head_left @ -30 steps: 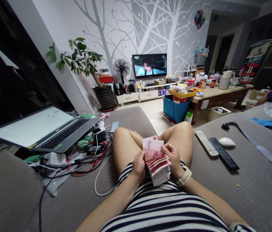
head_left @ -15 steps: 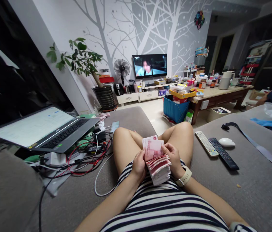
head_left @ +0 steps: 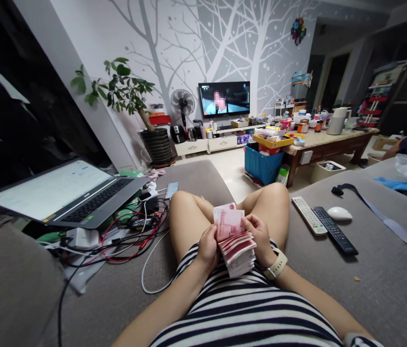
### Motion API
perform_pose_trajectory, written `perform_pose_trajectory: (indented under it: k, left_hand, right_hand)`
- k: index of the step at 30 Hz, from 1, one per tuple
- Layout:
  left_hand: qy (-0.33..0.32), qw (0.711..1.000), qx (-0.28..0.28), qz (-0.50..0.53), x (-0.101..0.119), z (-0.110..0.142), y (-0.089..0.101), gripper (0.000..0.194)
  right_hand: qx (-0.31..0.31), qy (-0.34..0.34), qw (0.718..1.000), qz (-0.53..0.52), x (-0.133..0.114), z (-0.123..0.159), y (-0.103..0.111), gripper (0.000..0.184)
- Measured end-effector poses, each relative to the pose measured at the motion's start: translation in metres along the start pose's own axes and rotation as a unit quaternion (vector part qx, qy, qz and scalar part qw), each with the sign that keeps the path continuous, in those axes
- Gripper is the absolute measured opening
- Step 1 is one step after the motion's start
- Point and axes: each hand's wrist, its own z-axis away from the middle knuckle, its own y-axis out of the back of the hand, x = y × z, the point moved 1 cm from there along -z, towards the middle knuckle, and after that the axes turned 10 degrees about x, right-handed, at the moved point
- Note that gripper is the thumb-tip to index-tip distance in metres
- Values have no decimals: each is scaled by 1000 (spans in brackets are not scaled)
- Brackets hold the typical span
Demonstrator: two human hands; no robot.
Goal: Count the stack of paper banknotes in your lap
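A thick stack of pink-red banknotes (head_left: 237, 243) rests in my lap between my knees. My left hand (head_left: 207, 246) grips the stack's left side from below. My right hand (head_left: 260, 232), with a pale watch at the wrist, holds the right edge, its fingers on the top note, which stands bent upward. I sit cross-legged on a grey sofa (head_left: 376, 270) in a striped top.
An open laptop (head_left: 69, 193) sits at my left above a tangle of red and white cables (head_left: 127, 236). Two remotes (head_left: 324, 224) and a white mouse (head_left: 339, 212) lie at my right. Beyond stand a cluttered coffee table (head_left: 329, 140), a blue bin (head_left: 263, 164), a television (head_left: 224, 97) and a potted plant (head_left: 131, 96).
Both hands and the banknotes stay almost where they were. The picture on the television has changed.
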Motion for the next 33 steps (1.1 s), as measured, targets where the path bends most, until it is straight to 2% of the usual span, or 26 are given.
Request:
perform_pose_trajectory:
  k: [5, 8, 11, 19, 25, 33]
  left_hand:
    - [3, 1000, 10, 11, 1, 1, -1, 31]
    - [8, 999, 2, 31, 0, 1, -1, 33]
    - [8, 999, 2, 40, -1, 1, 0, 30]
    - [14, 1000, -6, 25, 3, 5, -2, 35]
    - [31, 998, -56, 11, 2, 6, -1, 40]
    - [34, 998, -44, 1, 2, 7, 1, 38]
  right_hand:
    - [4, 9, 1000, -5, 1, 0, 0, 43]
    - [-16, -15, 999, -35, 4, 1, -1, 47]
    - [-26, -28, 999, -37, 7, 1, -1, 44]
    - [25, 21, 999, 16, 11, -5, 1, 35]
    - [-14, -12, 1000, 0, 8, -2, 0, 31]
    - [-22, -11, 1000, 15, 4, 0, 0, 31]
